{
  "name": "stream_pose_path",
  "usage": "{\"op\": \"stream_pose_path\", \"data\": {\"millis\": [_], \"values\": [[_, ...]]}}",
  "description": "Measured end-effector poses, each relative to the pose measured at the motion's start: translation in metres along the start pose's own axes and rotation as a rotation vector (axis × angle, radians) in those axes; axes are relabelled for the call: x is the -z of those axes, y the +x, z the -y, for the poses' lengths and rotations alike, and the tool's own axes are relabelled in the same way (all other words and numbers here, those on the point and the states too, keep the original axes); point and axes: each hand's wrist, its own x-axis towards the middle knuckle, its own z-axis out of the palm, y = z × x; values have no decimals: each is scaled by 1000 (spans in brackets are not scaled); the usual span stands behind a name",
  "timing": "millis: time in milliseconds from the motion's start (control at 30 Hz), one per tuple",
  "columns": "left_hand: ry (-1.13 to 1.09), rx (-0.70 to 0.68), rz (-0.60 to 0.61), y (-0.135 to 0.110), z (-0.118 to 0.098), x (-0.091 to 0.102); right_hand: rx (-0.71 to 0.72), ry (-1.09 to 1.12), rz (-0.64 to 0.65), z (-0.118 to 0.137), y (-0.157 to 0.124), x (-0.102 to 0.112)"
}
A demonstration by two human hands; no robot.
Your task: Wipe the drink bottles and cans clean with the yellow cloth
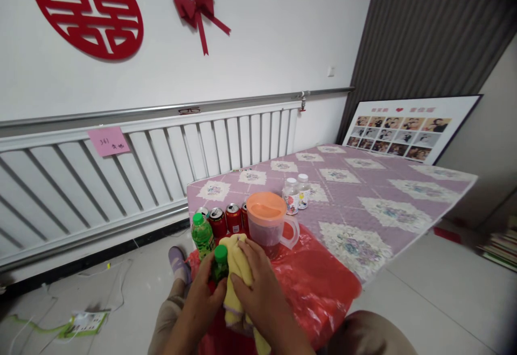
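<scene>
My left hand (pixel 200 302) is closed round a small green bottle (pixel 220 264) with a green cap, standing at the near side of the table. My right hand (pixel 262 285) grips a folded yellow cloth (pixel 236 277) against the bottle's right side. Just behind stands a larger green drink bottle (pixel 202 235), also green-capped. Red drink cans (pixel 233 218) form a row at the back. To their right is a clear plastic pitcher (pixel 264 236) with an orange lid (pixel 266 208) and a handle. A red plastic sheet (pixel 323 285) lies under these things.
Two white-capped bottles (pixel 291 196) stand behind the pitcher on a purple floral tablecloth (pixel 363 193). A white radiator (pixel 161 161) runs along the wall, with a pink note (pixel 109 141) on it. A photo board (pixel 407 129) leans at the far right. Cables and a green-and-white packet (pixel 86 324) lie on the floor.
</scene>
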Motion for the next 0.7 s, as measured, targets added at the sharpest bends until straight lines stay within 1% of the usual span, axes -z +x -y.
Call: {"op": "stream_pose_path", "data": {"millis": [100,167,233,300,367,467,533,600,700], "values": [[-31,-12,23,0,-3,1,0,22,-21,-5,-2,-10],[-26,-15,28,0,-5,2,-4,62,-71,-12,-6,-20],[-18,-15,25,0,-5,2,29,120,-113,-17,-9,-26],[-17,-12,26,0,-5,3,66,171,-122,-17,-8,-29],[-26,-15,45,1,-4,3,69,191,-102,-14,-3,-28],[-36,-32,62,2,-2,4,3,155,-75,-11,7,-23],[-8,-28,68,2,-1,4,-44,123,-72,-14,10,-21],[48,-10,54,1,-2,5,-85,101,-71,-20,9,-20],[120,6,11,-1,-6,3,-141,70,-35,-32,1,-21]]}}
